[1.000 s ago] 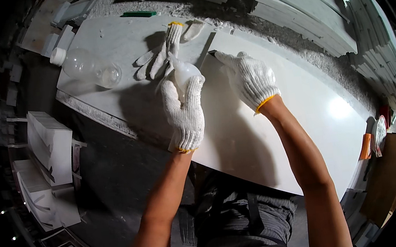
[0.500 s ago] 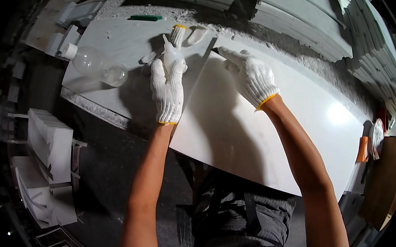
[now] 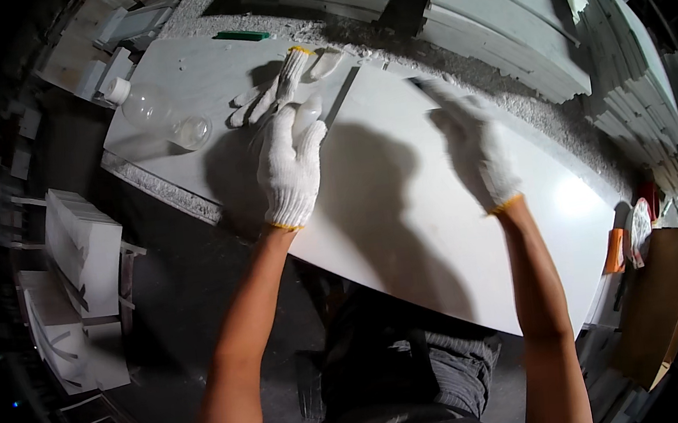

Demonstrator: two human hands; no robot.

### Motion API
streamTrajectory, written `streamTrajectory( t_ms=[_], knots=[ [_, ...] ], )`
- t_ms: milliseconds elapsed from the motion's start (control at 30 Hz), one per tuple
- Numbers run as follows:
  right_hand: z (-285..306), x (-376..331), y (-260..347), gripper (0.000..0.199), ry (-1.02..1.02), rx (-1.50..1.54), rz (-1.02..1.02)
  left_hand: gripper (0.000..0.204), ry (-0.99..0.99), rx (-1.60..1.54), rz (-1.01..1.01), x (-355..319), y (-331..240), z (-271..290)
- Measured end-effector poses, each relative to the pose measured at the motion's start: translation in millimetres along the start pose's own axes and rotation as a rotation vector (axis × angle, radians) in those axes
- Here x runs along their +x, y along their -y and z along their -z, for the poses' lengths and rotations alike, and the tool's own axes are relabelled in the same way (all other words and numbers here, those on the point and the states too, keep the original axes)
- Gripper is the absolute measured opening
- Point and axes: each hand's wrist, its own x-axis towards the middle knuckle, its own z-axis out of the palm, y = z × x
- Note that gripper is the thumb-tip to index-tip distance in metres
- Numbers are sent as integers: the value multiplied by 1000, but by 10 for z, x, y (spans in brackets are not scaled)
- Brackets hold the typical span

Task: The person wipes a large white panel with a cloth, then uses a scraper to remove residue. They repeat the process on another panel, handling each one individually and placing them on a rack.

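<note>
My left hand [image 3: 293,171], in a white knitted glove with a yellow cuff, is closed around a small translucent squeeze bottle [image 3: 309,114] whose top shows above the fingers. It hovers near the left edge of a large smooth white stone slab [image 3: 409,245]. Over the slab's middle is my right hand [image 3: 480,151], gloved alike and smeared by motion. A thin dark piece [image 3: 422,83] sticks out past its fingertips; its kind cannot be made out. A spare white glove [image 3: 288,80] lies just beyond my left hand.
A clear plastic bottle with a white cap [image 3: 148,108] lies on the grey-white slab [image 3: 184,71] at left, near a green strip [image 3: 242,36]. Stacked stone slabs [image 3: 502,29] stand behind. At right are a cardboard box [image 3: 662,301] and an orange object [image 3: 614,250].
My right hand has swung right, away from the left hand, over the slab. My left hand has come slightly nearer, and the squeeze bottle's nozzle no longer shows clearly.
</note>
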Motion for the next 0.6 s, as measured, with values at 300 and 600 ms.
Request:
streamTrajectory(
  t_ms=[300,600],
  knots=[
    [623,-1499,-809,43,-299,85,-394,34,148,517,-109,48,-24,-59],
    [662,-1809,-895,44,-418,144,-399,40,195,809,-160,127,-101,-118]
  ],
)
